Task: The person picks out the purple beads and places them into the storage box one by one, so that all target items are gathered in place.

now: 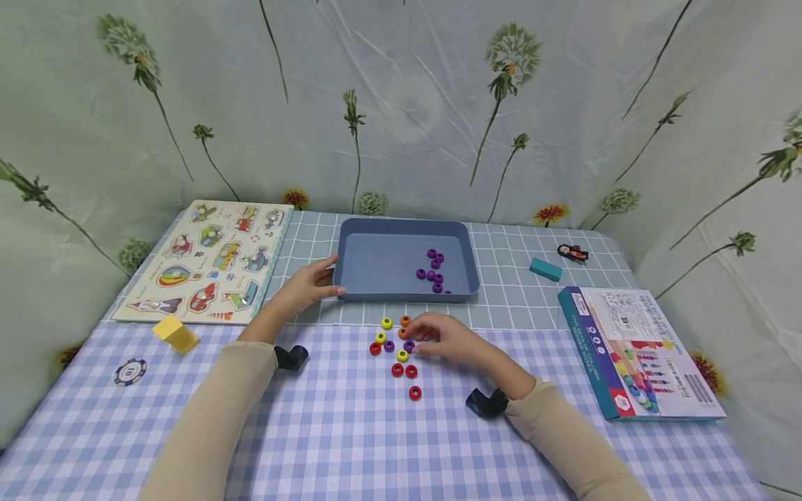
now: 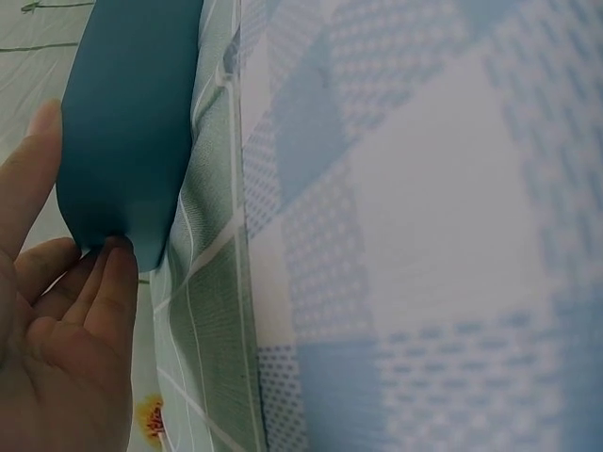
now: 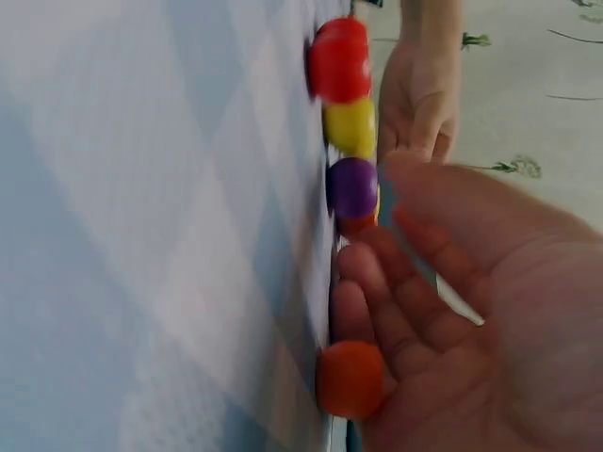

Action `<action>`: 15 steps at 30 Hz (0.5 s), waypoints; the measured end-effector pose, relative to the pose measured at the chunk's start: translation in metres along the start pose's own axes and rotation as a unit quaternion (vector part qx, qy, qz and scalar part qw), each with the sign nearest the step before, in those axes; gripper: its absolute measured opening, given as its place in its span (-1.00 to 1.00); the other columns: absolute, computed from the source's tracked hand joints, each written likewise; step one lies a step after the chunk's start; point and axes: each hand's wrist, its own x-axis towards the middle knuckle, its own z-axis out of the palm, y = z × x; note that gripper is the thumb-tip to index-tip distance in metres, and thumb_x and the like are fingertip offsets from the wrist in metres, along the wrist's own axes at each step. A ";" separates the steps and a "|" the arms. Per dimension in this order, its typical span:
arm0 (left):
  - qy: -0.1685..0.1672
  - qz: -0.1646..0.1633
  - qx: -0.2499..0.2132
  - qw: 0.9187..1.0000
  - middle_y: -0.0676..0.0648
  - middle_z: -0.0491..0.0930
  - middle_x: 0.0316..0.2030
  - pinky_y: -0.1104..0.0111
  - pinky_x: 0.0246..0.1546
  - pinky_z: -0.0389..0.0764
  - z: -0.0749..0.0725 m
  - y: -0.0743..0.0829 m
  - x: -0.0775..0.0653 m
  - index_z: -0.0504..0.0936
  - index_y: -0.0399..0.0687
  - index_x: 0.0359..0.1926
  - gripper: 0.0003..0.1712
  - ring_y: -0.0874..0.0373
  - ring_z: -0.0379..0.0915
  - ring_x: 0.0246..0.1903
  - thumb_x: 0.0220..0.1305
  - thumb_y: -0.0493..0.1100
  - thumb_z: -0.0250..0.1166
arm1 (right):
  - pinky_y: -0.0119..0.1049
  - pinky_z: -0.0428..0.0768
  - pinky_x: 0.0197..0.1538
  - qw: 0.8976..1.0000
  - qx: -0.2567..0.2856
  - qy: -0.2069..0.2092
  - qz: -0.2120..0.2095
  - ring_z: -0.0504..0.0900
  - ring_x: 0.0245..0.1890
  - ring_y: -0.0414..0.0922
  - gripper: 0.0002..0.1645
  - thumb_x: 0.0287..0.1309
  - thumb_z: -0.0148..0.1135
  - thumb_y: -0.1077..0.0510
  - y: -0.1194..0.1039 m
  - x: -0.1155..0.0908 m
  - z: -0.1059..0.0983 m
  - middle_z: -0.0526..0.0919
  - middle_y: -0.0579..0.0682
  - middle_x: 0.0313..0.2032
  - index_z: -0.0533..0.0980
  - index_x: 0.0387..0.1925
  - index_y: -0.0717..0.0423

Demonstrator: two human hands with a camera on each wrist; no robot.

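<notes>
A blue tray (image 1: 401, 298) stands at the back of the table with several purple beads (image 1: 436, 264) in its right part. My left hand (image 1: 311, 284) grips its near left corner, thumb at the near edge and fingers against the end wall (image 2: 118, 226). Loose red, yellow, orange and purple beads lie in front of the tray. Above their right side is my right hand (image 1: 446, 339), its thumb and fingers parted around a purple bead (image 3: 353, 188). An orange bead (image 3: 350, 379) sits close beside the lower fingers in the right wrist view.
A picture puzzle board (image 1: 207, 264) lies at the left, with a yellow block (image 1: 175, 334) and a poker chip (image 1: 130, 372) near it. To the right are a teal block (image 1: 546, 269), a small doll figure (image 1: 573, 253) and a boxed bead set (image 1: 642, 355).
</notes>
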 end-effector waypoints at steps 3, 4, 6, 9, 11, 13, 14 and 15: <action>-0.001 0.000 0.001 1.000 -0.07 -0.09 0.21 0.23 0.04 0.17 0.000 0.000 0.000 -0.07 0.04 0.24 -0.05 0.01 -0.03 0.13 -0.14 0.03 0.25 | -0.43 0.43 -0.23 1.000 -0.026 -0.001 0.002 0.42 -0.32 -0.29 -0.68 -0.17 0.24 0.15 0.015 0.001 0.006 0.49 -0.22 -0.29 0.47 -0.24 0.01; -0.002 0.000 0.001 1.000 -0.07 -0.09 0.21 0.23 0.04 0.16 0.000 0.000 0.000 -0.07 0.04 0.24 -0.05 0.01 -0.04 0.13 -0.14 0.04 0.24 | -0.43 0.42 -0.22 0.999 -0.034 -0.001 0.000 0.41 -0.30 -0.29 -0.68 -0.17 0.24 0.16 0.014 0.001 0.007 0.48 -0.23 -0.29 0.47 -0.24 0.01; -0.003 0.001 0.002 1.000 -0.07 -0.09 0.21 0.22 0.04 0.16 0.000 0.000 0.000 -0.08 0.04 0.24 -0.05 0.01 -0.04 0.13 -0.14 0.05 0.24 | -0.44 0.40 -0.20 0.999 -0.052 -0.002 0.001 0.39 -0.27 -0.31 -0.69 -0.16 0.23 0.15 0.013 0.001 0.009 0.47 -0.25 -0.28 0.48 -0.25 -0.01; -0.005 0.005 0.003 1.000 -0.07 -0.10 0.21 0.22 0.05 0.16 0.000 0.000 0.000 -0.08 0.04 0.24 -0.04 -0.01 -0.04 0.13 -0.14 0.06 0.24 | -0.45 0.39 -0.20 0.997 -0.076 -0.004 0.002 0.38 -0.25 -0.32 -0.73 -0.13 0.21 0.15 0.011 0.001 0.010 0.46 -0.28 -0.26 0.49 -0.27 -0.03; -0.004 0.005 0.004 1.000 -0.08 -0.09 0.21 0.22 0.04 0.16 0.000 0.000 -0.001 -0.08 0.04 0.24 -0.06 -0.01 -0.04 0.13 -0.13 0.05 0.24 | -0.45 0.41 -0.24 0.997 -0.076 0.000 0.008 0.39 -0.29 -0.31 -0.75 -0.12 0.20 0.16 0.009 0.001 0.010 0.47 -0.28 -0.28 0.49 -0.28 -0.03; -0.004 0.003 0.000 1.000 -0.08 -0.09 0.21 0.22 0.04 0.16 0.000 0.000 0.000 -0.07 0.04 0.24 -0.07 -0.01 -0.04 0.13 -0.11 0.01 0.24 | -0.44 0.43 -0.29 0.998 -0.065 0.004 0.014 0.40 -0.35 -0.30 -0.77 -0.11 0.19 0.16 0.009 0.001 0.008 0.49 -0.25 -0.31 0.49 -0.29 -0.02; -0.003 0.002 -0.001 1.000 -0.08 -0.08 0.21 0.22 0.04 0.16 0.000 0.000 0.000 -0.07 0.04 0.24 -0.08 -0.01 -0.03 0.13 -0.10 -0.01 0.24 | -0.44 0.43 -0.30 0.998 -0.058 0.008 0.016 0.41 -0.36 -0.30 -0.77 -0.11 0.19 0.16 0.008 0.002 0.007 0.49 -0.24 -0.32 0.49 -0.29 -0.02; -0.003 0.000 -0.002 1.000 -0.08 -0.08 0.21 0.22 0.04 0.16 0.001 -0.001 0.000 -0.07 0.04 0.24 -0.09 -0.01 -0.03 0.13 -0.09 -0.04 0.24 | -0.45 0.44 -0.31 0.998 -0.052 0.013 0.017 0.42 -0.38 -0.30 -0.77 -0.11 0.19 0.16 0.008 0.002 0.005 0.49 -0.23 -0.32 0.49 -0.29 -0.01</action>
